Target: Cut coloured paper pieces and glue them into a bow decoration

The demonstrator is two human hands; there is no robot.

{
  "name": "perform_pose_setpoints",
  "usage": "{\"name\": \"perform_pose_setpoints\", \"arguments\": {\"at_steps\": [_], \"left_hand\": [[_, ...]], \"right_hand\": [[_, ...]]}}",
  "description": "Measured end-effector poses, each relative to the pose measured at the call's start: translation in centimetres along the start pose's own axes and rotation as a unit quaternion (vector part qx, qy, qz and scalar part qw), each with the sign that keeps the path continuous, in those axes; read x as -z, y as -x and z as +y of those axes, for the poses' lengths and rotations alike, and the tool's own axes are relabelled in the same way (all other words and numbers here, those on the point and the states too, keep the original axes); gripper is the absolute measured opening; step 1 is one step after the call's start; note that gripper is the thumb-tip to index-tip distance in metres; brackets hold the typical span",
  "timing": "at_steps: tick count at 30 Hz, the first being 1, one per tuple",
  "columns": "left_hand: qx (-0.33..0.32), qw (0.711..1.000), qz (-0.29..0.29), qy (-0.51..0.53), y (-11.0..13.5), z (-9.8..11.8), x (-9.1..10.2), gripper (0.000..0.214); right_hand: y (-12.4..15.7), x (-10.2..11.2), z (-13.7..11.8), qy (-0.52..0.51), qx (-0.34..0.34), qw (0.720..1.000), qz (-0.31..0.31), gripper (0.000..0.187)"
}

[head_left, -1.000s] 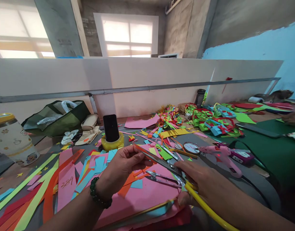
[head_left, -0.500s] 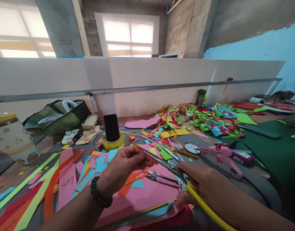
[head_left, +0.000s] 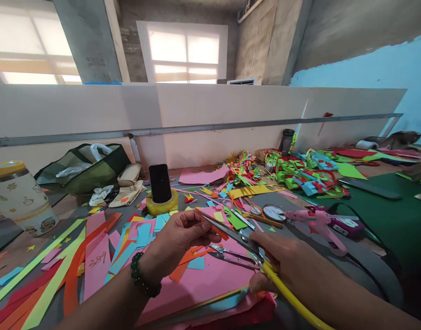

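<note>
My right hand (head_left: 274, 256) grips yellow-handled scissors (head_left: 246, 240), whose blades point up and left. My left hand (head_left: 188, 229), with a dark bead bracelet at its wrist, pinches an orange paper piece (head_left: 219, 230). The blades lie along that piece, their tips close to my left fingertips. Below them, thread snips (head_left: 231, 256) rest on a large pink paper sheet (head_left: 196, 291). Loose orange strips (head_left: 178, 271) and a blue paper piece (head_left: 196, 263) lie on the sheet under my left hand.
A phone (head_left: 160, 183) leans on a yellow tape roll (head_left: 162, 204) ahead. A patterned tumbler (head_left: 23, 201) and a green bag (head_left: 83, 169) stand left. A pink glue gun (head_left: 322, 227) with its cord lies right. Paper strips and scraps (head_left: 244, 167) cover much of the table.
My right hand and the scissors have shifted very slightly left. The left hand keeps its pinch in nearly the same place.
</note>
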State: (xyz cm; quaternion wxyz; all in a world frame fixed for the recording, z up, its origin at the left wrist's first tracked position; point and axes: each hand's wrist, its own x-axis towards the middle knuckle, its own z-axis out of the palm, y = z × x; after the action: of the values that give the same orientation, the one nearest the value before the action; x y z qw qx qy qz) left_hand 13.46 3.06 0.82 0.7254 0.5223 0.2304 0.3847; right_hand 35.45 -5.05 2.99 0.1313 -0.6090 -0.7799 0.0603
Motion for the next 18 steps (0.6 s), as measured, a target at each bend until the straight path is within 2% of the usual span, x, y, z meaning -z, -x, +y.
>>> {"name": "perform_pose_setpoints", "arguments": {"at_steps": [3,6,10,13,15,18], "left_hand": [[0.005,1.0,-0.001,-0.004,0.0,0.0,0.0,0.013],[0.015,1.0,-0.015,-0.013,-0.1,0.0,-0.1,0.015],[0.021,0.999,-0.019,-0.019,-0.1,0.2,-0.2,0.016],[0.025,1.0,-0.014,-0.008,-0.1,0.5,-0.1,0.017],[0.028,1.0,0.0,0.001,-0.1,0.8,0.1,0.018],[0.029,0.999,0.031,0.004,-0.2,1.1,0.4,0.021]], "right_hand": [[0.2,0.1,-0.3,-0.023,-0.009,0.999,-0.033,0.023],[0.1,0.1,0.0,-0.029,-0.017,0.999,-0.033,0.029],[-0.9,0.0,1.8,0.019,-0.009,0.999,0.033,0.029],[-1.7,0.1,3.9,0.091,-0.054,0.99,0.088,0.03],[-1.7,0.4,5.2,0.126,-0.082,0.984,0.093,0.033],[-1.3,0.7,6.9,0.125,-0.096,0.985,0.074,0.026]]}}
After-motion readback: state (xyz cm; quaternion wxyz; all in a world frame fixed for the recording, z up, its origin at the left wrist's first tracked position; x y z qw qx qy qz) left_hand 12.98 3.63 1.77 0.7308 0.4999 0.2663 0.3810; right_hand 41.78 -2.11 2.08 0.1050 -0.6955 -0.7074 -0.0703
